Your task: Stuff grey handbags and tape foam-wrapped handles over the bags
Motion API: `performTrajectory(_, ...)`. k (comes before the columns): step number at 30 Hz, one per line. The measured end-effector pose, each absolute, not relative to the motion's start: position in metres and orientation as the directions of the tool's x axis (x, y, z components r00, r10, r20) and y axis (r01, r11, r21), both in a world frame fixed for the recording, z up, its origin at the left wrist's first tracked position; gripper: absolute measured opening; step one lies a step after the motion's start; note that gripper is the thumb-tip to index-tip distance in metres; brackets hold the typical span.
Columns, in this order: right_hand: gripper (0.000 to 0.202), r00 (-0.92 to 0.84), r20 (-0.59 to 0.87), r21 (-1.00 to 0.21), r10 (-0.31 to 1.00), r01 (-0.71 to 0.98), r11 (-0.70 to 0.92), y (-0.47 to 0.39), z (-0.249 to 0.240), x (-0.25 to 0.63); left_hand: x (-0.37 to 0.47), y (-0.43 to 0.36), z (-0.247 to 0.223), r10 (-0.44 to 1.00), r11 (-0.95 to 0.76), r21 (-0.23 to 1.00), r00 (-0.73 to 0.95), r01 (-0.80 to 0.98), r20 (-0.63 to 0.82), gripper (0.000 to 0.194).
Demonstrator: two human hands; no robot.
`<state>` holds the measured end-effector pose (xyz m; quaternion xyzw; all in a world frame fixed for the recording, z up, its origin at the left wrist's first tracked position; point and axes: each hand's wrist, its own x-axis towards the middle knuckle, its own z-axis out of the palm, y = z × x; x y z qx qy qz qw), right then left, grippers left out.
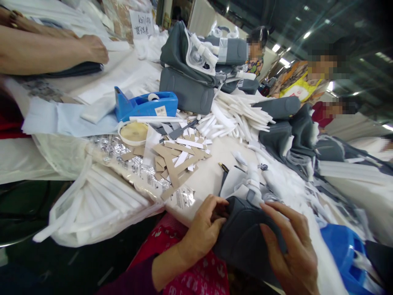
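Note:
A dark grey handbag (248, 241) is tilted at the table's near edge, in front of a red patterned apron (199, 274). My left hand (202, 229) grips its upper left corner, with thumb and fingers closed on the edge. On the bag's right side lies my right hand (291, 246), its thumb against the panel and its fingers along the top edge. White wrapping (253, 180) sticks up from behind the bag, around what may be a handle or strap. A small black-and-gold item (223, 167) is just beyond it; its kind is unclear.
Cardboard strips (175, 159) lie mid-table near a blue tape dispenser (147, 104) and a yellowish tape roll (134, 132). Grey handbags (187, 90) are stacked behind white foam strips (233, 114). Another blue dispenser (345, 254) stands right. A co-worker's arm (52, 51) reaches in at left.

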<state>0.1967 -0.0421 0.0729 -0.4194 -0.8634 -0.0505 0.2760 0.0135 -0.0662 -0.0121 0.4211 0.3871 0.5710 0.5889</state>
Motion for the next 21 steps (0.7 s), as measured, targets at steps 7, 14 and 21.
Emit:
performTrajectory(7,0.021,-0.815,0.249,0.137,0.523,0.564,0.814,-0.035,0.089,0.152,0.016,-0.046,-0.007,0.985,-0.103,0.960,0.106,-0.260,0.134,0.042)
performTrajectory(14,0.017,-0.837,0.391,0.058,0.383,0.437,0.897,-0.032,0.078,0.168,0.027,-0.033,-0.011,0.952,-0.230,0.946,0.148,-0.229,0.267,0.022)
performTrajectory(21,0.013,-0.777,0.500,0.031,0.382,0.457,0.889,-0.035,0.068,0.174,0.036,-0.027,-0.021,0.923,-0.318,0.933,0.171,-0.168,0.345,0.018)
